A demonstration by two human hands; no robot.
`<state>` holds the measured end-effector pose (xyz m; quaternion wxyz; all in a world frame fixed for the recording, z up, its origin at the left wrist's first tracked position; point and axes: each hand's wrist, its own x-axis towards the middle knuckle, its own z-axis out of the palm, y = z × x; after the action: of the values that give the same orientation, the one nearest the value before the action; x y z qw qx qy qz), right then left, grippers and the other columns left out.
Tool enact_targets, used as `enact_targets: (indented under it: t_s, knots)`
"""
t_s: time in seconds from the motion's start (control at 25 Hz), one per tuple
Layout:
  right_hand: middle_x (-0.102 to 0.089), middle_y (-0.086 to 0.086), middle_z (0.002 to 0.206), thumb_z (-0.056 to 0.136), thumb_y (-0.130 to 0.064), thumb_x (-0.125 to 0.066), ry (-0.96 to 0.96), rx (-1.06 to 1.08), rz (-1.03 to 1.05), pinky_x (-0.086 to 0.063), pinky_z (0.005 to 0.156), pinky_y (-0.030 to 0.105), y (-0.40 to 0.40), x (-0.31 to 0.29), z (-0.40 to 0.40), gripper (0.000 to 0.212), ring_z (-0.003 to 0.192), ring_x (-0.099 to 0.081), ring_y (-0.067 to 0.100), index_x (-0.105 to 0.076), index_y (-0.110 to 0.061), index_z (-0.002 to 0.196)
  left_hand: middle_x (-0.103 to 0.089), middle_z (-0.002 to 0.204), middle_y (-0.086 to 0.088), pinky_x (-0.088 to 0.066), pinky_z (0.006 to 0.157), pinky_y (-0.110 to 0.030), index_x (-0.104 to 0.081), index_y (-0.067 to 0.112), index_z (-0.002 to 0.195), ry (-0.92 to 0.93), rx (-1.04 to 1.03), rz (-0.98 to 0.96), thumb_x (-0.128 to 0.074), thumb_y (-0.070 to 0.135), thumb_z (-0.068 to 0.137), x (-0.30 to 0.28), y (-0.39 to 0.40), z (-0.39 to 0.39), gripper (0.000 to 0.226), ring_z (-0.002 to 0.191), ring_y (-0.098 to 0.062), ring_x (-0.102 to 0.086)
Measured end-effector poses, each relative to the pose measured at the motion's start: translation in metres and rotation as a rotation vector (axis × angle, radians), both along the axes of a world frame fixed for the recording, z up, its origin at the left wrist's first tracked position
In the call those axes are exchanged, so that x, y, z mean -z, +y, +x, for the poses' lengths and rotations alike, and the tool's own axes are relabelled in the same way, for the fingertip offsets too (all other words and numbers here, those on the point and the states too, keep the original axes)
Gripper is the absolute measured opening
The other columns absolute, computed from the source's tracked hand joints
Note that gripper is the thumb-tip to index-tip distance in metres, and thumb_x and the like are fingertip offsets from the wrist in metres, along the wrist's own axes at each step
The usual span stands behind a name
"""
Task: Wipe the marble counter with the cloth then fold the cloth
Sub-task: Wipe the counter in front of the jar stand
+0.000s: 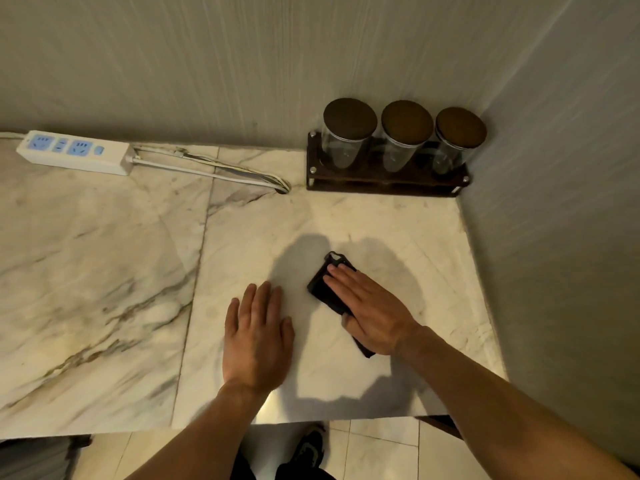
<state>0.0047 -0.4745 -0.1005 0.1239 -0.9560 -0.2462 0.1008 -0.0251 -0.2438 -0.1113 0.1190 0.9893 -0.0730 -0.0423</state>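
A small dark cloth [323, 287], folded into a narrow strip, lies on the marble counter [104, 271] right of centre. My right hand [367, 306] rests flat on top of it, fingers together and pointing up-left, covering most of the cloth. Only the cloth's far end and a near corner show around the hand. My left hand [258, 336] lies palm down on the bare marble just left of the cloth, fingers slightly apart, not touching it.
A wooden rack [381, 187] with three lidded glass jars [349, 136] stands in the back right corner. A white power strip [74, 152] and its cables [214, 169] lie along the back wall. The wall bounds the counter on the right; the front edge is near my body.
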Motion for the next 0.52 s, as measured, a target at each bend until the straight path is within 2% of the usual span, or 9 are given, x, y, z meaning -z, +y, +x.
enact_targets:
  t_s: [0.2,0.4,0.52]
  knots:
    - [-0.002,-0.003,0.157,0.092,-0.029,-0.039,-0.029,0.052,0.006,0.002,0.118,0.026,-0.005,0.001,0.029,0.066,0.145,0.005,0.008,-0.015,-0.015,0.151,-0.045,0.146,-0.012,-0.009,0.118,-0.044,-0.039,0.014,0.142,-0.014,0.015,-0.008,-0.030,0.039,0.096,-0.003,0.000,0.002,0.054,0.140,-0.032,-0.031]
    - [-0.005,0.001,0.160,0.093,-0.029,-0.038,-0.046,0.119,-0.035,-0.004,0.119,0.031,-0.008,0.000,0.056,0.065,0.145,0.004,0.009,-0.013,-0.015,0.152,-0.046,0.145,-0.012,-0.010,0.117,-0.044,-0.039,0.014,0.142,-0.016,0.026,-0.011,-0.032,0.039,0.096,-0.003,0.001,0.001,0.052,0.139,-0.032,-0.033]
    - [-0.004,0.002,0.161,0.094,-0.028,-0.039,-0.038,0.184,-0.047,0.001,0.117,0.027,-0.008,0.000,0.070,0.066,0.145,0.003,0.010,-0.010,-0.015,0.152,-0.046,0.145,-0.012,-0.009,0.117,-0.044,-0.040,0.015,0.142,-0.016,0.019,-0.024,-0.032,0.038,0.097,-0.004,0.001,0.002,0.052,0.139,-0.033,-0.033]
